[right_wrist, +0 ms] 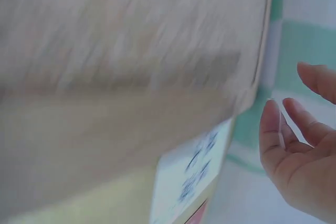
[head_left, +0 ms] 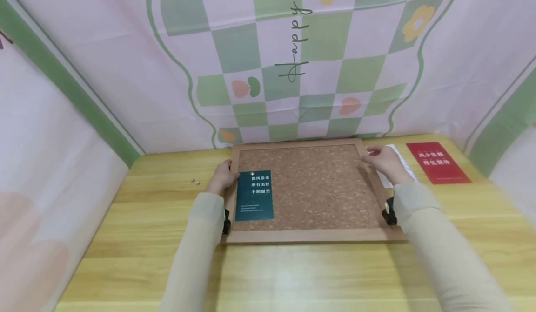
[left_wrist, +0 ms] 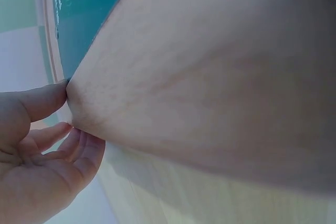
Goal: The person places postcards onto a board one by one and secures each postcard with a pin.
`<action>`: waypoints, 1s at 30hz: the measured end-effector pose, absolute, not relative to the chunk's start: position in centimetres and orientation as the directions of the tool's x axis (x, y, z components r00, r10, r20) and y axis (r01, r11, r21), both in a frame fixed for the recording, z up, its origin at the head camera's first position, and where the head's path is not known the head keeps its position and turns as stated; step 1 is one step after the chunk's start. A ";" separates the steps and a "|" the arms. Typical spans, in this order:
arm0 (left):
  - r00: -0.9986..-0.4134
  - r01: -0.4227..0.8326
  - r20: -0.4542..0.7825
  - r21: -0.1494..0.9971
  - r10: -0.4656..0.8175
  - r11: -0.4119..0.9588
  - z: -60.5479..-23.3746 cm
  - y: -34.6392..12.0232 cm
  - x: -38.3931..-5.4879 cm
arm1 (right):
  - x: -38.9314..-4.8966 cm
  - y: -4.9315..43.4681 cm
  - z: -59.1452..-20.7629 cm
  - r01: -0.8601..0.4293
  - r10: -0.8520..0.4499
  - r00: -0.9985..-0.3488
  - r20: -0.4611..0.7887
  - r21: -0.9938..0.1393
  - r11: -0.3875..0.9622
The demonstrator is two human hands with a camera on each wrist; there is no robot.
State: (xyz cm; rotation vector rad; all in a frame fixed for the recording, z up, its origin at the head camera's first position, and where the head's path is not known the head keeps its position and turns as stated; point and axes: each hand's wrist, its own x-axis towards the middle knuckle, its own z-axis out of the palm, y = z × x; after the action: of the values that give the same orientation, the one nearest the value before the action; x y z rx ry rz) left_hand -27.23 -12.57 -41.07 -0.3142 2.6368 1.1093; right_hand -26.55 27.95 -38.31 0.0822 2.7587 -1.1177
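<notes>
A wood-framed corkboard [head_left: 318,186] lies on the table, its far edge close to the patterned cloth. My left hand [head_left: 224,177] grips the board's left side; in the left wrist view the thumb [left_wrist: 47,100] lies on top of the frame and the fingers curl at its outer edge. Beside that thumb, a dark green card [head_left: 254,205] with white writing sits at the board's left, a small shiny pin [head_left: 252,173] near its top. My right hand [head_left: 387,162] is by the board's upper right corner, thumb and bent fingers apart with nothing between them, off the frame in the right wrist view.
A white card [right_wrist: 184,182] with dark writing lies right of the board, partly beneath my right hand in the head view. Farther right is a red card [head_left: 437,163]. Small shiny pins [head_left: 198,183] lie on the table [head_left: 167,228] at left. Patterned cloth [head_left: 276,88] rises behind.
</notes>
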 end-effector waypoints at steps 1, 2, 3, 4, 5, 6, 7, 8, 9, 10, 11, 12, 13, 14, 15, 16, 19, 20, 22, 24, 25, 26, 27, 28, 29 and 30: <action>-0.943 -0.295 -0.320 0.664 -0.096 0.687 -41.1 -12.6 -27.2 | -26.5 28.7 -38.6 0.119 -0.002 -0.984 -0.176 -0.676 0.727; -0.944 -0.293 -0.317 0.663 -0.097 0.688 -41.1 -12.5 -27.2 | -26.4 29.4 -38.8 0.123 0.009 -0.985 -0.175 -0.657 0.744; -0.944 -0.291 -0.314 0.664 -0.096 0.689 -41.1 -12.5 -27.2 | -26.3 30.1 -39.0 0.132 0.017 -0.983 -0.180 -0.646 0.752; -0.945 -0.289 -0.312 0.665 -0.096 0.689 -41.0 -12.5 -27.2 | -26.2 30.7 -39.1 0.142 0.025 -0.982 -0.188 -0.640 0.756; -0.945 -0.290 -0.312 0.666 -0.096 0.687 -41.0 -12.5 -27.2 | -26.1 31.3 -39.3 0.149 0.036 -0.981 -0.188 -0.629 0.763; -0.945 -0.291 -0.313 0.668 -0.097 0.685 -41.0 -12.5 -27.2 | -26.0 31.9 -39.5 0.154 0.045 -0.981 -0.188 -0.620 0.769; -0.945 -0.292 -0.313 0.669 -0.098 0.683 -41.0 -12.5 -27.2 | -25.9 32.4 -39.6 0.157 0.054 -0.981 -0.184 -0.609 0.777; -0.944 -0.293 -0.314 0.669 -0.098 0.682 -41.0 -12.5 -27.2 | -25.7 32.8 -39.7 0.162 0.063 -0.981 -0.183 -0.600 0.783; -0.944 -0.295 -0.315 0.669 -0.099 0.682 -41.0 -12.5 -27.2 | -25.6 33.3 -39.8 0.173 0.072 -0.979 -0.190 -0.596 0.784; -0.943 -0.297 -0.316 0.668 -0.101 0.683 -41.1 -12.5 -27.3 | -25.5 33.6 -40.0 0.181 0.082 -0.978 -0.191 -0.586 0.790; -0.943 -0.298 -0.318 0.666 -0.102 0.684 -41.1 -12.6 -27.3 | -25.3 34.0 -40.1 0.192 0.092 -0.976 -0.198 -0.579 0.792; -0.942 -0.300 -0.318 0.665 -0.104 0.684 -41.1 -12.6 -27.3 | -25.2 34.2 -40.2 0.206 0.101 -0.972 -0.210 -0.573 0.793; -0.942 -0.300 -0.319 0.663 -0.105 0.686 -41.1 -12.6 -27.4 | -25.1 34.4 -40.3 0.223 0.111 -0.968 -0.225 -0.568 0.792; -0.942 -0.301 -0.319 0.662 -0.105 0.687 -41.1 -12.5 -27.4 | -25.0 34.6 -40.4 0.239 0.121 -0.964 -0.238 -0.563 0.791; -0.942 -0.302 -0.320 0.661 -0.106 0.687 -41.1 -12.5 -27.4 | -24.9 34.8 -40.5 0.255 0.133 -0.959 -0.250 -0.557 0.790; -0.941 -0.303 -0.321 0.661 -0.107 0.686 -41.1 -12.5 -27.4 | -24.9 34.9 -40.6 0.268 0.143 -0.955 -0.259 -0.553 0.789; -0.941 -0.303 -0.320 0.664 -0.107 0.684 -41.1 -12.6 -27.4 | -24.7 35.0 -40.8 0.297 0.171 -0.947 -0.272 -0.539 0.788; -0.942 -0.303 -0.319 0.665 -0.107 0.682 -41.2 -12.6 -27.3 | -24.6 35.0 -40.9 0.303 0.180 -0.946 -0.271 -0.532 0.791; -0.942 -0.302 -0.318 0.667 -0.106 0.681 -41.2 -12.6 -27.4 | -24.5 35.0 -41.0 0.309 0.188 -0.944 -0.272 -0.517 0.798; -0.943 -0.300 -0.315 0.667 -0.106 0.682 -41.3 -12.6 -27.4 | -24.5 35.0 -41.0 0.326 0.198 -0.936 -0.291 -0.506 0.799; -0.943 -0.300 -0.315 0.669 -0.106 0.680 -41.3 -12.6 -27.4 | -24.4 35.0 -41.0 0.330 0.199 -0.933 -0.300 -0.494 0.804; -0.943 -0.302 -0.316 0.668 -0.108 0.680 -41.3 -12.6 -27.4 | -24.4 34.9 -41.0 0.333 0.198 -0.930 -0.308 -0.484 0.809; -0.942 -0.303 -0.317 0.669 -0.108 0.679 -41.3 -12.7 -27.5 | -24.4 34.9 -41.0 0.337 0.199 -0.927 -0.318 -0.474 0.813; -0.942 -0.304 -0.318 0.669 -0.109 0.678 -41.3 -12.7 -27.5 | -24.4 34.8 -41.0 0.342 0.199 -0.923 -0.328 -0.467 0.815; -0.941 -0.306 -0.319 0.670 -0.110 0.676 -41.3 -12.7 -27.5 | -24.4 34.7 -41.0 0.347 0.202 -0.920 -0.337 -0.460 0.817; -0.941 -0.308 -0.320 0.671 -0.111 0.674 -41.3 -12.7 -27.4 | -24.5 34.7 -41.0 0.350 0.203 -0.918 -0.342 -0.454 0.819</action>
State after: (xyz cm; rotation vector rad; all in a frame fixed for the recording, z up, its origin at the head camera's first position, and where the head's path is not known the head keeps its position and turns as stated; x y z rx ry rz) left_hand -27.44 -12.66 -41.35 -0.3360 2.6364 1.1250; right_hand -24.46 34.69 -41.03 0.4235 2.7245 -0.7589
